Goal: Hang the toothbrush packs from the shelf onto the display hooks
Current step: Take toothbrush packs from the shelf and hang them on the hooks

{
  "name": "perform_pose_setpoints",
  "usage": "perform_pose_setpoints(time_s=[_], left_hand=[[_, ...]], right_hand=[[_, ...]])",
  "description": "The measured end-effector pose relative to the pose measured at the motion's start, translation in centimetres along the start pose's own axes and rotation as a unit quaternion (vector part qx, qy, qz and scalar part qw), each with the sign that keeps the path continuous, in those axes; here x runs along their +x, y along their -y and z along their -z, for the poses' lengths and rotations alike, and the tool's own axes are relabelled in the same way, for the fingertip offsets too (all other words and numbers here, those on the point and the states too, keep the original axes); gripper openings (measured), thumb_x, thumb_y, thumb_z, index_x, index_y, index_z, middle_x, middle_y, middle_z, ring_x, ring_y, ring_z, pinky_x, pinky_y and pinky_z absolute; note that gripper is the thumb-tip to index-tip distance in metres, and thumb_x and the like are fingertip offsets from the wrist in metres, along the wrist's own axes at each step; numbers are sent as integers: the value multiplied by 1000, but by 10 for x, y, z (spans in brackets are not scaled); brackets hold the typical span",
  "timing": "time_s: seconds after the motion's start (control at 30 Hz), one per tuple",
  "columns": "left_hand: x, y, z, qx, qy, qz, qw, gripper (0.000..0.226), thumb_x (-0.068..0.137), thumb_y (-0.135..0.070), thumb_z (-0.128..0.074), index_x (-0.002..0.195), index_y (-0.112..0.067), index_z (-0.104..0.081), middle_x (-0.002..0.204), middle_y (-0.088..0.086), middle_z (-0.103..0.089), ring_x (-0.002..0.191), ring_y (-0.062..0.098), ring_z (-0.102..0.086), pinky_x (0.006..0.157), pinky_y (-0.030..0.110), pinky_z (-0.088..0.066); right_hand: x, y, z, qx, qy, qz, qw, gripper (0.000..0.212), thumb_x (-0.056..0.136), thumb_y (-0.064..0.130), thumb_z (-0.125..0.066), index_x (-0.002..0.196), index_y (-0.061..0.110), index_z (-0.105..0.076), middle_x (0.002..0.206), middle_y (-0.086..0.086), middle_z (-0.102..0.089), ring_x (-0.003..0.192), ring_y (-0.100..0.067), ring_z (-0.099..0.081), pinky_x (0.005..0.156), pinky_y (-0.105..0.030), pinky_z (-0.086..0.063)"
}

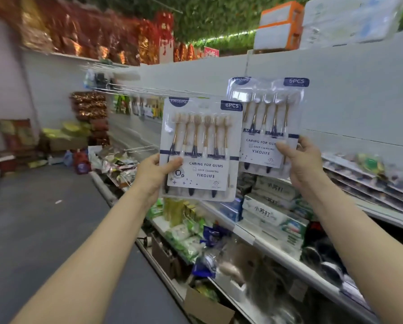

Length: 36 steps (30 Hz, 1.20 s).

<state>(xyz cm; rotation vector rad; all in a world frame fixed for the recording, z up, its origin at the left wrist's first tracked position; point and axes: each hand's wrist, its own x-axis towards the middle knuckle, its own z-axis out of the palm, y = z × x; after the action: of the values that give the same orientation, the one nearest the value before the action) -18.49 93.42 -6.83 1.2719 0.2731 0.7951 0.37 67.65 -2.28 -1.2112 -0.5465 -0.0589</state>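
The left hand [154, 172] is gripping one toothbrush pack [201, 148]; the right hand [301, 160] is pinching another pack [267, 127], both raised upright above the shelf [266, 242].

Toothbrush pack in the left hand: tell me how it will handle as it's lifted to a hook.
Probably fairly stiff: the toothbrush pack looks flat though the left hand pinches only its lower left corner. Likely light, since it is held up one-handed. Its glossy plastic may be slippery.

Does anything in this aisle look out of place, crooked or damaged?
The left pack and right pack look intact. Loose packets lie jumbled on the shelf left of the left hand, and a small scrap lies on the floor.
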Motion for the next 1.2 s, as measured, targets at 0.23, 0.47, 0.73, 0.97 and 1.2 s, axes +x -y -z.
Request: perform_pose_setpoints(time_s=[0.23,0.47,0.73,0.97,1.2], left_hand=[[94,7,126,13,-66,-18,998,17,83,-6,-74,100,-9,-70,96,12,-77,84,22,-75,73,35,-61],[238,0,252,45,-117,-32,992,20,83,-6,-75,102,-6,-69,98,13,-76,87,25,-74,77,38,-62],[391,-36,392,56,-160,-38,985,21,82,-6,-75,102,-7,-69,101,14,-76,89,26,-74,81,40,-59],[518,-38,536,63,-161,-49,984,26,82,-7,-76,107,-4,-68,105,14,-75,99,30,-72,88,45,-57],[653,-42,659,62,-143,-20,988,30,82,-5,-76,110,-1,-68,105,17,-74,99,33,-72,90,47,-57]], right_hand=[[58,-86,-162,-2,64,-16,998,25,87,2,-71,106,16,-64,100,-3,-73,87,-17,-74,77,-37,-61],[152,-190,-344,37,97,-11,995,30,86,-2,-70,112,12,-65,100,-2,-73,87,-12,-73,78,-32,-60],[247,-269,-554,33,143,-25,989,36,87,1,-71,121,6,-63,108,-5,-74,93,-14,-74,73,-23,-57],[291,-349,-723,43,155,-27,987,32,86,2,-72,115,12,-64,105,-1,-75,94,-14,-74,79,-28,-58],[344,-427,-858,35,108,-53,992,28,86,1,-72,108,18,-67,103,0,-76,95,-16,-74,88,-36,-58]])
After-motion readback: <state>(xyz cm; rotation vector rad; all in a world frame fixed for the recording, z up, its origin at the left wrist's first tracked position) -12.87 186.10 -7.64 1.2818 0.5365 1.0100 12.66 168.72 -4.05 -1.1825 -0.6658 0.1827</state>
